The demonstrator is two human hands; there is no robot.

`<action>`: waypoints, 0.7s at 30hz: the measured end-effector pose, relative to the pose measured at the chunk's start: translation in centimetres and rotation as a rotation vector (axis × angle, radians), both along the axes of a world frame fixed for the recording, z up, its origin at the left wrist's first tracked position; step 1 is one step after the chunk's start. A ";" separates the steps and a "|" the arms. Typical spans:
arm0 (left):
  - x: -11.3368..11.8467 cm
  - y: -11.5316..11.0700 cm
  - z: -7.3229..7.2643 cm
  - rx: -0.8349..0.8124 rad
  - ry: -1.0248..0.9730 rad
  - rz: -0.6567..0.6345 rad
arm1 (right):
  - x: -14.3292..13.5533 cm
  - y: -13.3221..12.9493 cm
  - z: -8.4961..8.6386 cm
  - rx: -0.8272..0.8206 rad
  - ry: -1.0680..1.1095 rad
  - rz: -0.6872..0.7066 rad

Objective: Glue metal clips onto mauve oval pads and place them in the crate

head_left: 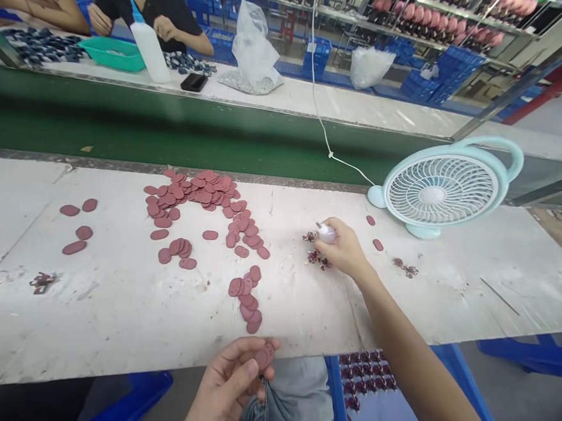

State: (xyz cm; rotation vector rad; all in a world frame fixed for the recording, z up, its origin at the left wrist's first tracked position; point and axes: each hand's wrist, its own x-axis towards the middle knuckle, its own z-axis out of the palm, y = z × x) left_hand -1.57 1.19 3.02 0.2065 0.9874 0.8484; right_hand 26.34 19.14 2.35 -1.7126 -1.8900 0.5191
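Observation:
My left hand (239, 380) pinches a few dark red oval pieces (264, 358) between thumb and fingers at the table's front edge. A small translucent squeeze bottle (327, 233) with a thin nozzle is wrapped in my right hand (344, 248), which rests over the table. Just left of its fingers lie small dark red and metallic parts (319, 259), partly covered by the hand. Between my two hands, a row of overlapping red ovals (250, 305) runs towards the table edge. Farther back spreads a larger pile of the same ovals (207, 189).
A light blue fan (440, 190) stands at the right, its white cord running upward. Behind the white table (135, 323) is a green belt (160, 129). Across it, co-workers' hands (165, 27) work near a white bottle (150, 53). Below, a blue crate (336, 392) holds rows of parts.

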 end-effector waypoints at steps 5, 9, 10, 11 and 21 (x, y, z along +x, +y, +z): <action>-0.5 0.1 0.0 0.008 0.037 0.017 | -0.5 -1.6 -0.3 -0.028 0.034 0.303; -0.7 0.2 -0.1 -0.003 0.057 0.025 | 0.3 -4.9 -1.5 -0.005 0.065 0.280; -0.7 0.2 -0.1 -0.003 0.058 0.025 | 0.6 -5.8 -1.8 0.000 0.077 0.260; -0.6 0.2 -0.1 -0.001 0.057 0.023 | 0.7 -6.7 -2.2 0.004 0.092 0.235; 0.2 0.5 -0.2 0.004 -0.018 -0.017 | -0.5 -13.7 0.6 0.154 0.598 -0.168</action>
